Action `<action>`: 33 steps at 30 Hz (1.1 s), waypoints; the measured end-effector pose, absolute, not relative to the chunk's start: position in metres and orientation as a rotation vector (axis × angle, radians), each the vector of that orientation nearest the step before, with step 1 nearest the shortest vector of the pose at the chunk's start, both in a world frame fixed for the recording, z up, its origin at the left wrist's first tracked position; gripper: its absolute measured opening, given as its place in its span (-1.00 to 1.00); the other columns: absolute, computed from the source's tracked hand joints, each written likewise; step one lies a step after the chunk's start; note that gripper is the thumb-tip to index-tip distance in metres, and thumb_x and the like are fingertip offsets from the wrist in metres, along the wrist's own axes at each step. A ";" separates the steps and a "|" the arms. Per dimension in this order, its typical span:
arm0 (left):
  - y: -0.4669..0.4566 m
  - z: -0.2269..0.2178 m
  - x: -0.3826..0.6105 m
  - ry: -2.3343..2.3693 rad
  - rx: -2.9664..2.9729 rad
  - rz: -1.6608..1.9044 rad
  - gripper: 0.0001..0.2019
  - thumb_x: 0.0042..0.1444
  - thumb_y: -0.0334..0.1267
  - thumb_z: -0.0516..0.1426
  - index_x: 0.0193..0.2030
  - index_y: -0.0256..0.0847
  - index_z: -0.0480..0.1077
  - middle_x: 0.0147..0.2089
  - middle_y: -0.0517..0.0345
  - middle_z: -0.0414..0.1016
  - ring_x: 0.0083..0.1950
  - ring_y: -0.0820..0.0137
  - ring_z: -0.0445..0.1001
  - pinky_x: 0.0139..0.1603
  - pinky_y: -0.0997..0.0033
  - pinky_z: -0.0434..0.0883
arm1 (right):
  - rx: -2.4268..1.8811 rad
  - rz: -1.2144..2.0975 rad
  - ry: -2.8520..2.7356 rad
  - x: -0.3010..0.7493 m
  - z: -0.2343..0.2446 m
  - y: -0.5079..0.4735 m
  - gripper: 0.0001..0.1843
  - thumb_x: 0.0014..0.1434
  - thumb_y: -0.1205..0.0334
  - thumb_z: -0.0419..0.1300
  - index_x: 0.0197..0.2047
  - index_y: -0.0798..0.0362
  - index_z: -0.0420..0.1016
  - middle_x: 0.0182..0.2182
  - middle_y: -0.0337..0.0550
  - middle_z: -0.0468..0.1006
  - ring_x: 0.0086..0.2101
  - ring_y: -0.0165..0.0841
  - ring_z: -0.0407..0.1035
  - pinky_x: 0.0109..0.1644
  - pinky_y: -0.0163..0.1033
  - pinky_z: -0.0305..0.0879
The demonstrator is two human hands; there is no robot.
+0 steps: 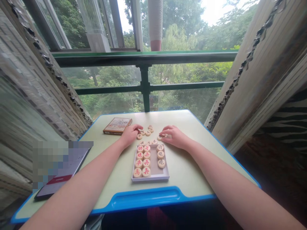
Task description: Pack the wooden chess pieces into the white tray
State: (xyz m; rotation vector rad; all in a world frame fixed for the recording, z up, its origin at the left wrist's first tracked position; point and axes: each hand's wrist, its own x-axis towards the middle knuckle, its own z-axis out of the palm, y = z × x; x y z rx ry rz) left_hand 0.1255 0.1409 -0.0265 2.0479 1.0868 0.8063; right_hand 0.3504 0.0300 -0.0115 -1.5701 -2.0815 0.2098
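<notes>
- R grip curls palm-down at a loose disc, far half of counter; hold vs. touch, can't tell.
- Disc is round, no long axis; lies at R fingertips, L of palm, nearer R than L grip.
- L grip: bent, beside other loose discs; closure unclear.
- Open box sits nearer side, btwn outstretched arms.

Soft daylight from ahead, stretched edges
</notes>
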 end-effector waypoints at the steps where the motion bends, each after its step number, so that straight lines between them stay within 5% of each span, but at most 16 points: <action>1: 0.141 -0.026 0.125 1.076 2.034 0.806 -0.63 -0.19 -0.44 -0.08 -0.25 -0.27 0.44 -0.37 0.11 0.49 -0.28 0.35 0.46 -0.21 0.35 0.39 | -1.565 0.210 -2.080 0.350 -0.011 0.030 -0.75 0.05 0.16 0.21 -0.17 -0.04 0.56 -0.17 -0.08 0.45 -0.16 -0.27 0.32 0.04 -0.10 0.20; 5: 0.141 -0.025 0.126 1.060 1.993 0.832 -0.58 -0.27 -0.50 -0.10 -0.24 -0.26 0.40 -0.24 0.10 0.48 -0.27 0.40 0.44 -0.21 0.39 0.40 | -1.555 0.209 -2.083 0.348 -0.009 0.028 -0.76 0.04 0.15 0.22 -0.18 -0.05 0.56 -0.15 -0.07 0.44 -0.15 -0.25 0.32 0.04 -0.08 0.19; 16: 0.144 -0.030 0.126 1.062 2.094 0.802 -0.64 -0.19 -0.49 -0.09 -0.28 -0.25 0.41 -0.34 0.13 0.47 -0.27 0.38 0.43 -0.20 0.36 0.38 | -1.570 0.329 -2.040 0.348 -0.007 0.029 -0.78 -0.02 0.14 0.26 -0.26 -0.01 0.56 -0.13 -0.08 0.43 -0.09 -0.24 0.32 0.08 -0.11 0.19; 33: 0.140 -0.027 0.128 1.098 2.215 0.817 -0.67 -0.10 -0.46 -0.08 -0.25 -0.25 0.43 -0.22 0.09 0.49 -0.24 0.38 0.42 -0.17 0.40 0.37 | -1.614 0.311 -2.012 0.348 -0.004 0.024 -0.77 -0.04 0.09 0.25 -0.28 -0.05 0.58 -0.10 -0.11 0.44 -0.05 -0.18 0.21 0.10 0.01 0.07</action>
